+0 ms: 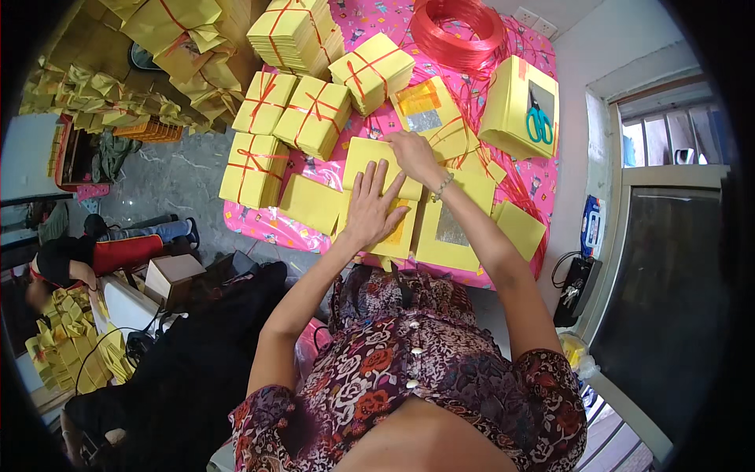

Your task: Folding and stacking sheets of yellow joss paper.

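Note:
My left hand [376, 206] lies flat with its fingers spread, pressing on folded yellow paper [363, 157] in front of me. At the far edge of that paper, my right hand [413, 157] has its fingers bent and closed on the edge; the fingertips are partly hidden. Under and beside my hands lie more yellow sheets, one with a silver patch [454, 228]. A yellow bundle [425, 110] with an orange and silver patch lies just beyond my right hand. Teal-handled scissors [539, 124] rest on a thick yellow stack [503, 102] to the right.
Several yellow paper stacks [314, 114] tied with red ribbon stand at the left of the pink-covered table [377, 124]. A red ribbon coil [456, 31] sits at the back, with loose strands trailing down the right side. Other people [67, 259] are at the left, near more yellow paper.

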{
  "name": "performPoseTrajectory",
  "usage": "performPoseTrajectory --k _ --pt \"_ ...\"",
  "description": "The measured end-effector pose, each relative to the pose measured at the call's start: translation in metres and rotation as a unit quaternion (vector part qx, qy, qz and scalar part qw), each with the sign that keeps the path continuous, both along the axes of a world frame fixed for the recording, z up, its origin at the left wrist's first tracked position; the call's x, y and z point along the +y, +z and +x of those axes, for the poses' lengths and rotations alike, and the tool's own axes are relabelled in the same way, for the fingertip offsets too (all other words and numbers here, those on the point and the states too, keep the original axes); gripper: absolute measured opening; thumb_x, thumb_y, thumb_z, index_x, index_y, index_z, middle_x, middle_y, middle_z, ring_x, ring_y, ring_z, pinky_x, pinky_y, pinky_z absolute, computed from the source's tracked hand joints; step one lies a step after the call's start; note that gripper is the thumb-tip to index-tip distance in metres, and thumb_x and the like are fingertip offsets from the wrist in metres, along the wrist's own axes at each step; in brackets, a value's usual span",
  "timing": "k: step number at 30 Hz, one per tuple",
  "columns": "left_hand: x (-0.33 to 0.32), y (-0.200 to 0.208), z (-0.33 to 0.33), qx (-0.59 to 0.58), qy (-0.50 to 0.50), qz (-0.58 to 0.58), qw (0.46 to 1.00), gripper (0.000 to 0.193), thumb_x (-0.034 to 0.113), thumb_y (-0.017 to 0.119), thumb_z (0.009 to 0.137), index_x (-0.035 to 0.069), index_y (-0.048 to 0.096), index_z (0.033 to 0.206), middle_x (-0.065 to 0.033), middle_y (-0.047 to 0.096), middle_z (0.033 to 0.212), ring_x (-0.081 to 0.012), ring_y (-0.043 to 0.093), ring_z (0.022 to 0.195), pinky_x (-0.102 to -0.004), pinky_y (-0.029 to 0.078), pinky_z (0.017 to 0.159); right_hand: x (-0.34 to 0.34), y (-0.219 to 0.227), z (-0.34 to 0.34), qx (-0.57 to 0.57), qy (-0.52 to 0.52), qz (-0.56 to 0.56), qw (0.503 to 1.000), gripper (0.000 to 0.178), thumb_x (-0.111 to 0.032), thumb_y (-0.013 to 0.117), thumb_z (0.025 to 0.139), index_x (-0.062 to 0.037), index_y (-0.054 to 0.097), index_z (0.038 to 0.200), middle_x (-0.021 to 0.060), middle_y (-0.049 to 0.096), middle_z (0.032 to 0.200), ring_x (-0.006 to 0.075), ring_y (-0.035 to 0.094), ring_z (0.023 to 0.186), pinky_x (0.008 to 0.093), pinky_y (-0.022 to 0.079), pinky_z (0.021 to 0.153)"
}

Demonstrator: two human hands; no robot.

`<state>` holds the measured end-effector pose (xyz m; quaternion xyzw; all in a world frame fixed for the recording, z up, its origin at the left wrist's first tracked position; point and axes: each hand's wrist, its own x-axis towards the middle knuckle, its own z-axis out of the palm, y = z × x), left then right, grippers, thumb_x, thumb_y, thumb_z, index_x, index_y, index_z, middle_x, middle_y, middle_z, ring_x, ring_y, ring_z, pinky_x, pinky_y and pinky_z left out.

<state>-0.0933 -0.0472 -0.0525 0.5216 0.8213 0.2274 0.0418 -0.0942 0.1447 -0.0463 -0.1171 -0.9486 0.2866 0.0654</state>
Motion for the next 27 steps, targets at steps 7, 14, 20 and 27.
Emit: performPoseTrajectory --k 7,14,20,27 --pt "-0.001 0.000 0.002 -0.009 -0.004 -0.004 1.000 0.066 0.047 0.054 0.094 0.018 0.036 0.152 -0.0232 0.021 0.158 -0.0436 0.016 0.147 -0.0571 0.016 0.116 -0.004 0.002 0.001 -0.006 -0.003 -0.014 1.000 0.025 -0.011 0.050 0.093 -0.0055 0.070 0.105 0.0181 0.068 0.099 0.0360 0.064 0.096 0.0467 0.050 0.086" --pt "-0.002 0.002 0.001 -0.010 -0.013 -0.010 1.000 0.066 0.047 0.053 0.095 0.018 0.036 0.151 -0.0234 0.021 0.158 -0.0437 0.017 0.146 -0.0572 0.015 0.117 -0.007 0.006 0.004 0.003 -0.026 -0.024 0.999 0.024 -0.010 0.050 0.093 -0.0045 0.070 0.105 0.0168 0.064 0.096 0.0357 0.062 0.095 0.0465 0.050 0.084" --pt "-0.001 0.003 0.006 -0.013 -0.018 -0.012 1.000 0.066 0.048 0.053 0.095 0.017 0.037 0.151 -0.0239 0.021 0.158 -0.0440 0.017 0.146 -0.0572 0.014 0.117 -0.008 0.005 0.010 0.016 -0.040 -0.027 0.999 0.023 -0.011 0.050 0.093 -0.0055 0.070 0.104 0.0152 0.063 0.095 0.0345 0.062 0.095 0.0458 0.050 0.083" --pt "0.000 0.003 0.009 -0.007 -0.019 -0.011 1.000 0.067 0.049 0.052 0.095 0.017 0.036 0.152 -0.0243 0.022 0.158 -0.0446 0.018 0.146 -0.0577 0.015 0.117 -0.007 0.003 0.011 0.004 -0.052 -0.034 0.998 0.022 -0.010 0.052 0.092 -0.0070 0.070 0.104 0.0150 0.063 0.096 0.0341 0.062 0.096 0.0456 0.050 0.083"
